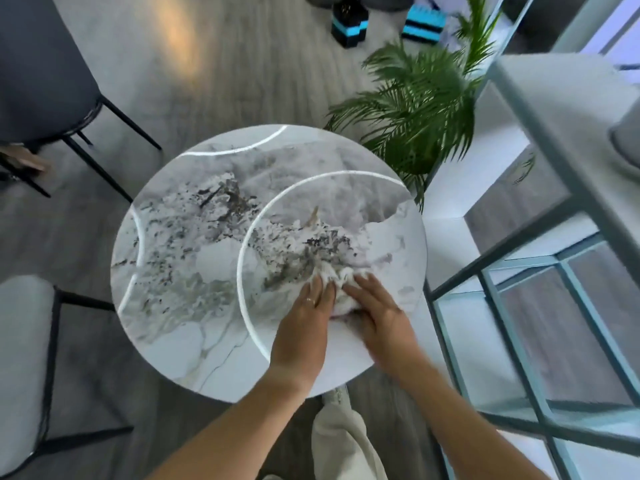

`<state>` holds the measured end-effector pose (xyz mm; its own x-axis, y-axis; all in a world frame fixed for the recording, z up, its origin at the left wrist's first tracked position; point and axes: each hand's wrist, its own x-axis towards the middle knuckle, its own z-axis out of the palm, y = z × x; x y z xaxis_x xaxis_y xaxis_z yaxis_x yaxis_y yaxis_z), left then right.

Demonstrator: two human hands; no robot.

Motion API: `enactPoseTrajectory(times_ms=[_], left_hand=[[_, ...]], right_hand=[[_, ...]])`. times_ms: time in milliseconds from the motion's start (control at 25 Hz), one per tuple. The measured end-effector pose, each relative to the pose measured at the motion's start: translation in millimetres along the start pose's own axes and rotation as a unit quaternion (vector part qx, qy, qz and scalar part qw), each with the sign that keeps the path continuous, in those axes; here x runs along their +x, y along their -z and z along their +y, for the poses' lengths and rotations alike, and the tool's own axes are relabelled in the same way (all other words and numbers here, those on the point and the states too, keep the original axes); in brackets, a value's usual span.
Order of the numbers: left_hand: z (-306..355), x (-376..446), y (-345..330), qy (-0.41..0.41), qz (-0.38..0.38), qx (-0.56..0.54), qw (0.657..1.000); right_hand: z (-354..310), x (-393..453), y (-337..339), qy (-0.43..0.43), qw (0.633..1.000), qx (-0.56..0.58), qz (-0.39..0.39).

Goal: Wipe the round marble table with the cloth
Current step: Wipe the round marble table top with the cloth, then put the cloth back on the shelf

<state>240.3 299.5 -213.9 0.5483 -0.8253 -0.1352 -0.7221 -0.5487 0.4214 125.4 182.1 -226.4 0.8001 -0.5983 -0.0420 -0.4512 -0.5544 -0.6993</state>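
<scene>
The round marble worktop [194,271] spreads out wide in front of my fingers, shiny, with bright rings of light on it. Far past my fingers, off the worktop, a green plant [415,109] stands on the floor. To the right of my fingers is a glass shelf [519,271] with a metal frame.

My left hand [304,320] and my right hand [377,313] sit close together near my edge of the worktop. Both press down flat on the white cloth [341,289]. My fingers [320,289] are spread over it, pushing, not squeezed tight around it. The cloth is bunched up in a lump under and between my hands.

I think the bunched cloth could roll and miss spots. If I push too hard toward the near edge, it could slip off. My right arm could bump the shelf.
</scene>
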Motion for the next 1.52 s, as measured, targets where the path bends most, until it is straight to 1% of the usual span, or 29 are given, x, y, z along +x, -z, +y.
enactPoseTrajectory(times_ms=[160,280,360,440,520,600,720,840,920,1000,1120,1240,1360,1440,1520], left_hand=[[4.5,-53.0,13.3,-0.003,-0.030,-0.026,0.999],[17.6,-60.3,52.3,-0.003,-0.013,-0.030,0.999],[32.7,-52.2,90.6,-0.024,0.022,-0.021,0.999],[55.1,-37.4,136.8,-0.059,0.066,-0.024,0.996],[85.7,-21.9,185.3,-0.095,0.102,-0.036,0.990],[125.0,-6.7,230.1,-0.150,0.135,-0.014,0.979],[193.6,12.4,278.5,-0.225,0.179,-0.015,0.958],[263.7,23.9,297.3,-0.288,0.232,-0.012,0.929],[312.7,23.9,294.6,-0.344,0.248,-0.019,0.906],[360.0,18.8,283.4,-0.399,0.237,-0.035,0.885],[417.3,9.8,252.5,-0.453,0.202,-0.056,0.867],[451.2,9.3,202.6,-0.494,0.150,-0.064,0.854],[460.0,13.4,147.4,-0.499,0.077,-0.064,0.861],[456.0,16.5,112.5,-0.491,0.030,-0.063,0.868],[450.6,17.8,78.6,-0.466,-0.010,-0.053,0.883]], right_hand=[[-27.8,-60.9,-5.0,-0.024,1.000,0.004,-0.018],[-64.5,-64.4,21.1,-0.026,1.000,-0.002,-0.001],[-98.8,-56.4,54.8,-0.012,0.999,0.001,0.036],[-133.5,-44.2,99.7,0.023,0.995,0.008,0.096],[-162.9,-33.6,150.0,0.037,0.989,-0.002,0.144],[-186.4,-30.6,205.5,0.049,0.980,-0.017,0.194],[-205.5,-41.2,285.1,0.070,0.958,-0.058,0.272],[-198.2,-58.7,350.2,0.066,0.934,-0.102,0.337],[-180.1,-79.7,387.9,0.048,0.914,-0.131,0.380],[-154.8,-104.4,418.5,0.024,0.897,-0.150,0.415],[-112.8,-144.9,446.1,-0.013,0.878,-0.168,0.447],[-63.3,-179.7,450.0,-0.050,0.862,-0.166,0.476],[-9.3,-202.8,433.3,-0.084,0.861,-0.172,0.471],[22.3,-210.8,413.5,-0.114,0.868,-0.179,0.449],[48.8,-216.6,391.6,-0.144,0.883,-0.162,0.417]])
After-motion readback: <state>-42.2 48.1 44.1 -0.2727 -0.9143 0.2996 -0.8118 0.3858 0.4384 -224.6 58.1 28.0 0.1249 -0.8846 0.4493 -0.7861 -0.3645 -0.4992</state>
